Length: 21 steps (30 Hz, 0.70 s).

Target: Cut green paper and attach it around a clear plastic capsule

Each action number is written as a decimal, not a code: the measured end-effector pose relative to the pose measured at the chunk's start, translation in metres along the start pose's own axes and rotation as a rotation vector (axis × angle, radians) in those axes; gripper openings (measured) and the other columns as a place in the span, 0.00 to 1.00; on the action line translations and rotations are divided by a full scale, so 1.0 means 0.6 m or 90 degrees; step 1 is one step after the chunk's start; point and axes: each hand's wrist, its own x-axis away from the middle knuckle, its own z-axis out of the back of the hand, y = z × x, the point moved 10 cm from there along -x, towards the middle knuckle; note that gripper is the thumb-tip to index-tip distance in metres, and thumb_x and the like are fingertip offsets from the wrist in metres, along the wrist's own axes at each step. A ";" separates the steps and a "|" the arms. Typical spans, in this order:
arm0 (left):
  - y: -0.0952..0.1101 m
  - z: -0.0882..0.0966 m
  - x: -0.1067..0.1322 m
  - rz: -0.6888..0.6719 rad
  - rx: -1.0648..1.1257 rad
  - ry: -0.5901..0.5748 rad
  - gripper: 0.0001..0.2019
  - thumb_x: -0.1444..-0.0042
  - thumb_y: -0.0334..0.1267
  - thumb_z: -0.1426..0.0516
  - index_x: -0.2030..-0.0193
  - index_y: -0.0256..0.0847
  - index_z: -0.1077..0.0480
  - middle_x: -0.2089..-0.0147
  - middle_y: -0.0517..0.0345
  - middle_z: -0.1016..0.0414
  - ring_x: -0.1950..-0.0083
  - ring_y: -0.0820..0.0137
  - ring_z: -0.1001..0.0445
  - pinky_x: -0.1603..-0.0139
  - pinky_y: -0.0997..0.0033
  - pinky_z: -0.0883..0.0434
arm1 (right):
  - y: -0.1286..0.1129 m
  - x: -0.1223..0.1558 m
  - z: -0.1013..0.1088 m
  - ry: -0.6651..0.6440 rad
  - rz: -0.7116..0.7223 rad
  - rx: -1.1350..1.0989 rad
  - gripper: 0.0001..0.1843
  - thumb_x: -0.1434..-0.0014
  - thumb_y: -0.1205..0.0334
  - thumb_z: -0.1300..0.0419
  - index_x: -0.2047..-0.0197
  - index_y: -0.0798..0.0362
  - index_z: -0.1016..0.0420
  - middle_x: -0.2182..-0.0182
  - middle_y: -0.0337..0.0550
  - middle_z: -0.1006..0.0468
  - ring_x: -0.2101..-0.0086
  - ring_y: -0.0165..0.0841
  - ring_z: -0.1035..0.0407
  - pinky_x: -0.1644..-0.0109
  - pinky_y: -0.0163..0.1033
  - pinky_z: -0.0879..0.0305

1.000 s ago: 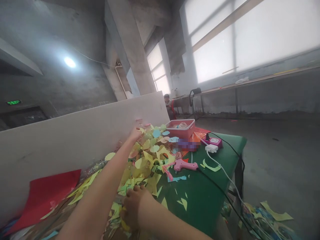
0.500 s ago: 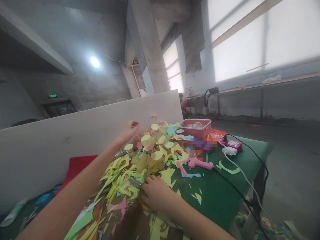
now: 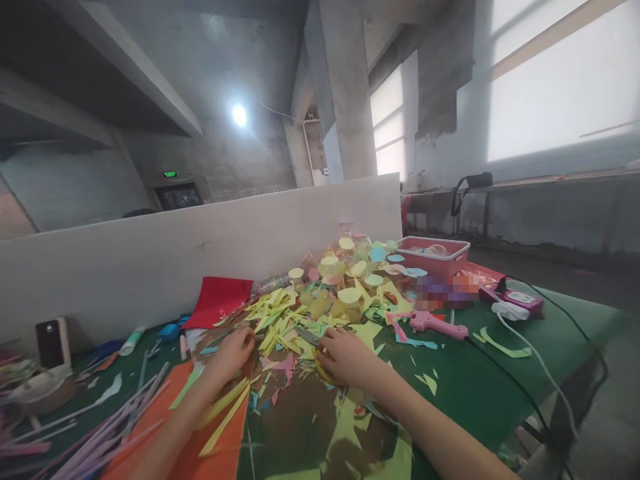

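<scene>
Your left hand (image 3: 231, 352) has come back from the far side of the paper scraps (image 3: 320, 300) and now rests, fingers curled, on their near edge; whether it pinches anything I cannot tell. Your right hand (image 3: 346, 357) stays clamped on the scissors (image 3: 306, 335), blades pointing left, low on the green worktop (image 3: 450, 393), so both hands now work one spot.

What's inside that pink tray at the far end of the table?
Inside the pink tray, a pale round thing shows above the rim, too blurred to name. The tray's near wall hides whatever lies lower, so the rest cannot be seen.
</scene>
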 end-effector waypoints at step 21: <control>-0.014 0.041 -0.076 0.028 0.046 0.100 0.10 0.39 0.36 0.49 0.55 0.40 0.31 0.52 0.50 0.24 0.48 0.61 0.27 0.47 0.66 0.34 | 0.014 -0.001 -0.008 0.014 -0.030 -0.010 0.13 0.33 0.60 0.49 0.57 0.54 0.24 0.60 0.49 0.24 0.57 0.41 0.30 0.55 0.43 0.37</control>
